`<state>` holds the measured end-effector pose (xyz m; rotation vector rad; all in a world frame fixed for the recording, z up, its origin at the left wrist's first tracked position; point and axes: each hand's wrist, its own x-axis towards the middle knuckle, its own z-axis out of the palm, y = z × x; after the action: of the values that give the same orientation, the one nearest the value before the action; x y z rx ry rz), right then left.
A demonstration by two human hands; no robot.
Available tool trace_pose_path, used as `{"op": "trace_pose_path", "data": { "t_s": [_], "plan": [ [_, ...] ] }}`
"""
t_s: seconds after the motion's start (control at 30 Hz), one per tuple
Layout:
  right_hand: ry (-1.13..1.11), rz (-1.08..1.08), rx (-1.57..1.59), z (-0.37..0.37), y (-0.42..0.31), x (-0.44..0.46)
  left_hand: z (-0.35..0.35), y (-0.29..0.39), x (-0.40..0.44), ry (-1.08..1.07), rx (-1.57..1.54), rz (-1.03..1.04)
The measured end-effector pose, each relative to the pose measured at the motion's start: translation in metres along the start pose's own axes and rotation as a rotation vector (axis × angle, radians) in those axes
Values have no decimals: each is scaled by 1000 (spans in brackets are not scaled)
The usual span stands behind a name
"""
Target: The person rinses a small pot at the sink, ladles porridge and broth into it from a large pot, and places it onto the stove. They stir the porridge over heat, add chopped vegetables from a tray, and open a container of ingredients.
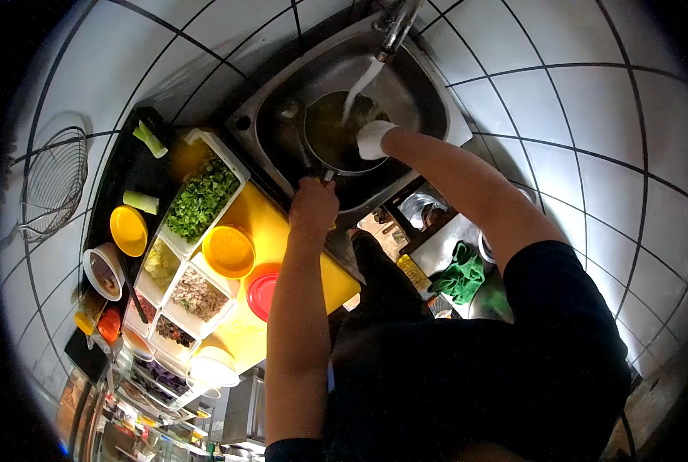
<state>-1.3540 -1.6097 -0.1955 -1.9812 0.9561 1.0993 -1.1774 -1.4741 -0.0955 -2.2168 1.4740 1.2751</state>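
A frying pan (330,132) sits tilted in the steel sink (271,154), with water inside it. Water from the tap (390,48) runs down into the pan. My left hand (314,203) is closed around the pan's handle at the sink's front edge. My right hand (374,140) reaches inside the pan's right side. Something white, a glove or a cloth, covers that hand, and its fingers are hidden.
Left of the sink, a white divided container (176,254) holds chopped greens (204,202) and other ingredients. A yellow bowl (229,252) and a red lid (262,296) lie on the yellow board (336,286). A green cloth (459,273) lies at right. Tiled walls enclose the sink.
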Motion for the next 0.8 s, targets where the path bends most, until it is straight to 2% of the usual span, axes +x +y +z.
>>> {"op": "trace_pose_path", "data": {
  "t_s": [0.07, 0.1, 0.17, 0.2, 0.23, 0.27, 0.33, 0.43, 0.53, 0.63, 0.73, 0.8],
  "plan": [
    [88, 49, -72, -17, -2, -9, 4, -5, 5, -4, 26, 24],
    [289, 117, 77, -2, 6, 28, 16, -14, 15, 5, 54, 62],
    [314, 76, -168, -18, -13, 39, 50, -44, 42, 7, 152, 169],
    [454, 58, -214, -11, -20, 57, 69, -66, 60, 3, 221, 240],
    [360, -136, -536, -38, -41, 14, 68, -63, 56, -13, 206, 220],
    [445, -92, -24, -27, -45, 33, 65, -58, 50, -29, 191, 201],
    [579, -336, 254, 3, -43, 35, 1, 2, 3, -58, -12, -27],
    [145, -464, -1, 7, -25, 10, 0, 2, 1, -22, 88, 72],
    [-30, -180, -42, -5, 1, -23, 14, -11, 8, -11, 135, 123],
    [-5, -22, -222, -31, 7, -23, 13, -7, 7, -12, 84, 70],
    [558, -64, -489, -17, 5, 22, 27, -21, 26, 4, 124, 81],
    [600, -102, -484, -21, 8, 13, 39, -34, 34, 15, 159, 129]
  ]
}}
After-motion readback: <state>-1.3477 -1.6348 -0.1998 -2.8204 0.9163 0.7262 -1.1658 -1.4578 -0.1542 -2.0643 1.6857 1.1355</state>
